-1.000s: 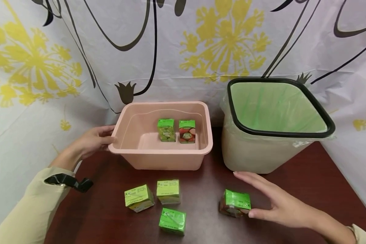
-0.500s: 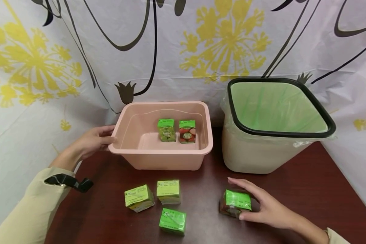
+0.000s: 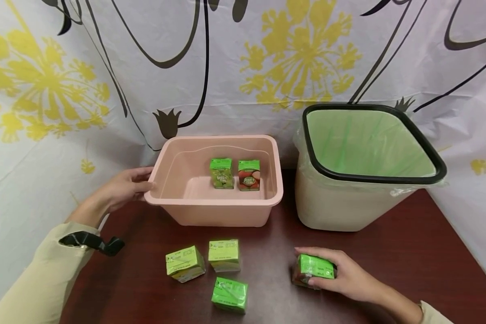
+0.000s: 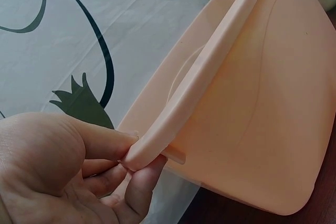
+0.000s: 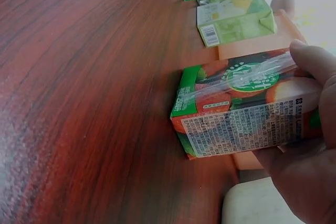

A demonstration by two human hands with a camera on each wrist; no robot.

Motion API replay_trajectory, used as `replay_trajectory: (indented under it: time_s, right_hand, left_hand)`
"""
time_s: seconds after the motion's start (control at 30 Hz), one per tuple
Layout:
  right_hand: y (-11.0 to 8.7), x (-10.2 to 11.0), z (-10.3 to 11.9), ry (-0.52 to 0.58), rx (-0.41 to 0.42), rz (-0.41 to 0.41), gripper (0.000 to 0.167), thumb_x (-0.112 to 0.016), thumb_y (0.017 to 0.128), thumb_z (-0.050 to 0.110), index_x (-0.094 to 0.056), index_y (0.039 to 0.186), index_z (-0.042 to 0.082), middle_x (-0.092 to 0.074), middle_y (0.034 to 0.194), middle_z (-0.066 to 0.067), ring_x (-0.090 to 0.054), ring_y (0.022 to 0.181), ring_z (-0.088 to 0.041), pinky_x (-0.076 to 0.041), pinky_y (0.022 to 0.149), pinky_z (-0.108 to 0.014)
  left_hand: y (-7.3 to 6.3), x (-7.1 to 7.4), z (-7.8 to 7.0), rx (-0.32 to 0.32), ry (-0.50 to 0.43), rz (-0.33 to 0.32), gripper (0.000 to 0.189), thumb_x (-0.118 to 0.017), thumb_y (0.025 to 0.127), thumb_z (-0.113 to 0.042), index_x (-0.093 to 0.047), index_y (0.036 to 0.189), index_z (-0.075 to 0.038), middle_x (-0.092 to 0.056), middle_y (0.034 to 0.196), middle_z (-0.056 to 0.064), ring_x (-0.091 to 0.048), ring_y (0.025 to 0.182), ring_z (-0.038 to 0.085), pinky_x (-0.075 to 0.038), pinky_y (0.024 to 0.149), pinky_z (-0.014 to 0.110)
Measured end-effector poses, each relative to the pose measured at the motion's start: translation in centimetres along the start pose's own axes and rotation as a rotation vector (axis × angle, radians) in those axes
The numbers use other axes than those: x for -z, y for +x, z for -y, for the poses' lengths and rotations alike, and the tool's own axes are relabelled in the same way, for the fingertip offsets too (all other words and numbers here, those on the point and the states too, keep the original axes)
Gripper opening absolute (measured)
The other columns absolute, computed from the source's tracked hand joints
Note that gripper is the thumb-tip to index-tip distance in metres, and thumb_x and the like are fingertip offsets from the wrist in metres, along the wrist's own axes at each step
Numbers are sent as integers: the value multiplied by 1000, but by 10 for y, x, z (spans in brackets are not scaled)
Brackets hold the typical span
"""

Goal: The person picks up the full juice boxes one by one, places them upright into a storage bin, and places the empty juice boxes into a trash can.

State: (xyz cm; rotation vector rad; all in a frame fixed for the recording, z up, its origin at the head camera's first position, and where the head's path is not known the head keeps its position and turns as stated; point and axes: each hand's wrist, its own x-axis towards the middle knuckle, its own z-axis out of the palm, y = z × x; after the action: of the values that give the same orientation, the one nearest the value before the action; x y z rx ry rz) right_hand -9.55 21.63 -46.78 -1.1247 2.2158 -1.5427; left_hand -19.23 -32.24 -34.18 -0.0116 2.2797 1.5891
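Tub [image 3: 220, 216], two cartons [image 3: 222, 174] inside; left grip [image 3: 126, 186] around rim [image 4: 195, 85], right grip [image 3: 348, 276] around third carton [image 5: 239, 103]

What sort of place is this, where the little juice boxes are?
Probably an indoor table corner, though I can't tell which building. You can see a wood-grain table, a wrinkled flower-print sheet hanging behind it, and a bag-lined bin on top.

bin [image 3: 340, 207]: black-rimmed, plastic-lined, upright | table [image 3: 129, 279]: dark red, wood-grained | cloth [image 3: 235, 85]: pale, yellow flower prints
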Motion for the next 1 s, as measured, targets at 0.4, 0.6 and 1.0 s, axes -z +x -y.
replay_trajectory:
  time_s: [0.4, 0.6, 1.0]
  right_hand:
    - [7, 4, 7, 52, -22, -9, 60, -75, 91, 1, -53, 147, 4, -68, 113, -4, -63, 79, -7, -57, 62, -29]
    - [19, 14, 25, 17, -18, -23, 60, -77, 89, 1, -56, 146, 9, -70, 120, -1, -64, 87, -6, -57, 70, -26]
    - [57, 48, 92, 37, -85, 31, 57, -75, 91, 2, -58, 145, 11, -71, 117, -8, -66, 87, -11, -59, 71, -29]
  left_hand:
    - [0, 1, 1, -4, -3, -1, 65, -53, 104, -2, -19, 158, 8, -36, 150, 37, -68, 91, 11, -59, 79, 27]
    - [1, 1, 2, -10, -7, 8, 66, -54, 104, -3, -19, 158, 8, -35, 150, 38, -68, 92, 11, -60, 79, 27]
    - [0, 0, -1, -6, 5, 8, 66, -54, 104, -2, -19, 159, 8, -35, 151, 37, -68, 91, 11, -60, 78, 27]
